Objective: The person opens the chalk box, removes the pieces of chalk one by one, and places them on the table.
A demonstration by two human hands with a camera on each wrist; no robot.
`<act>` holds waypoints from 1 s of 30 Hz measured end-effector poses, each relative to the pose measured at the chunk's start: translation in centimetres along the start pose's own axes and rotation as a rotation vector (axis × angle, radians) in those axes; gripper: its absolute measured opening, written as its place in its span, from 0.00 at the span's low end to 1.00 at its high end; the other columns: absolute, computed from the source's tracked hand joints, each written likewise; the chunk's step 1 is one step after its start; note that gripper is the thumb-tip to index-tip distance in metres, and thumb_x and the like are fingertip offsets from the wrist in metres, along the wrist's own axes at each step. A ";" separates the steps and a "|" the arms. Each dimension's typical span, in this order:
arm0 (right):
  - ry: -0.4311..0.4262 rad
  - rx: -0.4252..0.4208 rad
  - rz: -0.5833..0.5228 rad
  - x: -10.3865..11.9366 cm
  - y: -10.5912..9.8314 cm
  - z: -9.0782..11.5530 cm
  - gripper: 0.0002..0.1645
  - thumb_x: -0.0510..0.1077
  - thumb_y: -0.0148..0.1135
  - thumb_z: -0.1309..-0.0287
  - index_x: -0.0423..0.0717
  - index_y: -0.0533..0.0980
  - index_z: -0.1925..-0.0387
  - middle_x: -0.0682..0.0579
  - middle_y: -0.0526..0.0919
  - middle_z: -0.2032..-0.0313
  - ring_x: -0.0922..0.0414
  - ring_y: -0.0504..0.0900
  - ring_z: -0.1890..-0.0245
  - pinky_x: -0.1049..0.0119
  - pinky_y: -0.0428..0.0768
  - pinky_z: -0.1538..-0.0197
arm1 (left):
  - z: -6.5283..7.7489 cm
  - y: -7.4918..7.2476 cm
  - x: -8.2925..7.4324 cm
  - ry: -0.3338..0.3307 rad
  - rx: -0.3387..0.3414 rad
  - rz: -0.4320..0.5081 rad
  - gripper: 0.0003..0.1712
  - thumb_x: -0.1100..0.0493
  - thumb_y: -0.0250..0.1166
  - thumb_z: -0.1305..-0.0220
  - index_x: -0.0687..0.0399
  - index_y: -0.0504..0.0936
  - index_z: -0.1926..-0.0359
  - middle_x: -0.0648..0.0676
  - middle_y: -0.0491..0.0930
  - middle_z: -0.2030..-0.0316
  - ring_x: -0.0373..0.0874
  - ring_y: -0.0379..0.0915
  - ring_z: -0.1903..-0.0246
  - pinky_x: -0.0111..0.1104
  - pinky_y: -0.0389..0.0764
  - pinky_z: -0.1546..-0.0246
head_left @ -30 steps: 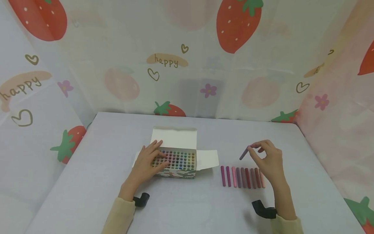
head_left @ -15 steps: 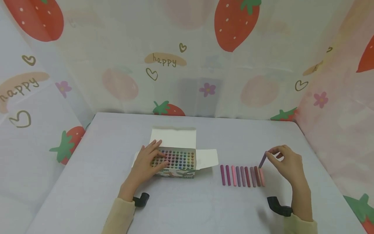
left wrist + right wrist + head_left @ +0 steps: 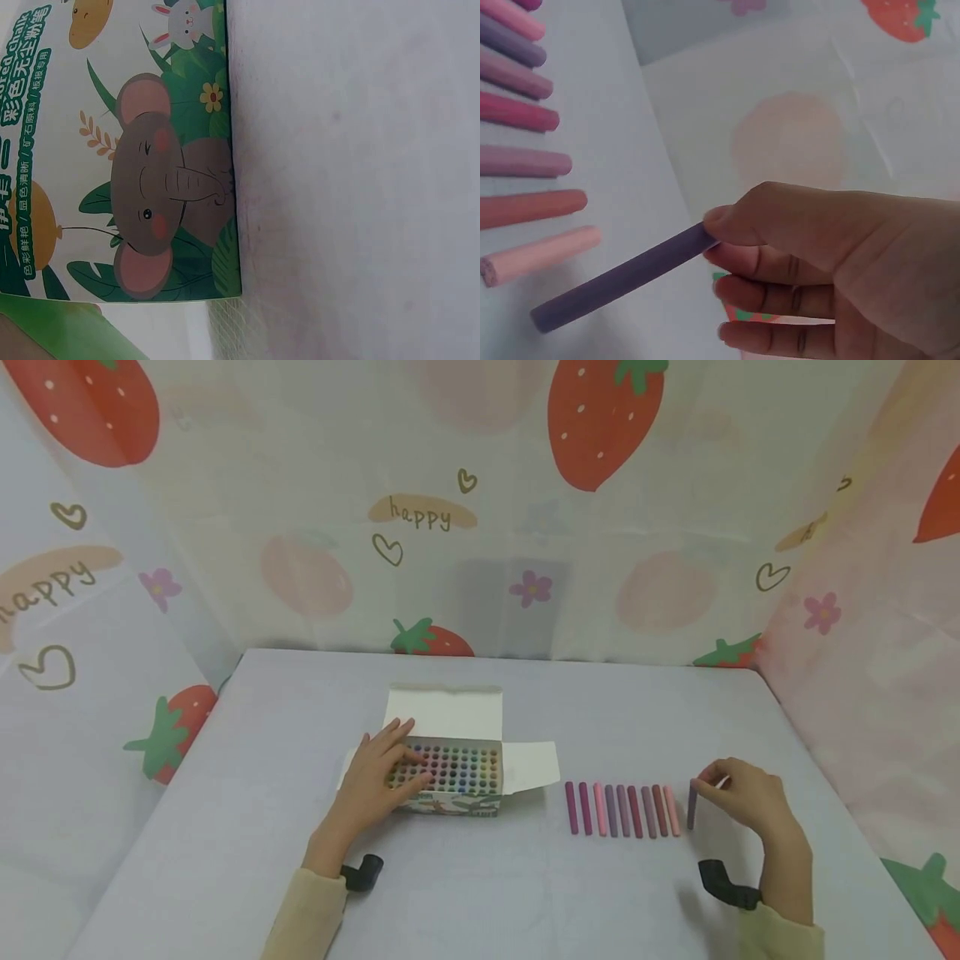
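Note:
My right hand (image 3: 750, 797) pinches a dark purple chalk stick (image 3: 622, 279) by its upper end, between thumb and fingertips. In the head view that stick stands nearly upright just right of a row of several chalk sticks, beside the light pink chalk stick (image 3: 672, 811) at the row's end. Whether its lower end touches the table, I cannot tell. My left hand (image 3: 371, 777) rests with spread fingers over the left part of an open chalk box (image 3: 450, 804), filled with many coloured sticks. An elephant picture and chalk lettering mark the box's side (image 3: 150, 180) in the left wrist view.
The box's white lid (image 3: 446, 712) stands up at the back, and a side flap (image 3: 531, 768) sticks out right, toward the row. A white cloth covers the table (image 3: 480, 893). Strawberry-printed fabric (image 3: 300, 485) hangs behind and at both sides.
My right hand has moved right and down with the purple chalk, past the row's right end, and the stick has turned from slanted to nearly upright. My left hand stays on the box.

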State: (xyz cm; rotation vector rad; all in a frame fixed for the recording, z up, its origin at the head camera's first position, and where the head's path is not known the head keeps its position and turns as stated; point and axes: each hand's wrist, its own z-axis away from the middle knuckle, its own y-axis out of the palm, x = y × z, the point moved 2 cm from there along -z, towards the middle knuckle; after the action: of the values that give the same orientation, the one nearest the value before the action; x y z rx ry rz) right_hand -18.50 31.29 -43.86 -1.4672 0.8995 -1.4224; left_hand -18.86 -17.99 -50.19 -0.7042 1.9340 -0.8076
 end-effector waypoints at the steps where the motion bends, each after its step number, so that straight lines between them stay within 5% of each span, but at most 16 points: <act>1: 0.006 0.020 0.000 -0.1 0.1 -0.1 0.16 0.54 0.59 0.43 0.45 0.79 0.69 0.53 0.81 0.71 0.56 0.75 0.69 0.50 0.66 0.63 | 0.0 0.0 0.0 -0.001 0.000 0.000 0.16 0.40 0.64 0.45 0.45 0.79 0.64 0.50 0.60 0.32 0.49 0.48 0.31 0.60 0.45 0.35; 30: 0.107 0.066 -0.027 -2.0 4.6 -2.0 0.20 0.53 0.55 0.41 0.37 0.77 0.64 0.40 0.81 0.66 0.44 0.77 0.64 0.42 0.67 0.60 | -0.1 0.1 0.1 -0.003 -0.005 0.001 0.15 0.41 0.65 0.45 0.45 0.79 0.64 0.50 0.60 0.33 0.48 0.48 0.31 0.59 0.45 0.35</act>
State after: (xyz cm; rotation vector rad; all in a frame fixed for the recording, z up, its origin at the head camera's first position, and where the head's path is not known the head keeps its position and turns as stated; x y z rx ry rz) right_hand -20.29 31.35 -48.93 -1.3694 0.8931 -1.5484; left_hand -19.00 -18.02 -50.27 -0.7065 1.9343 -0.8016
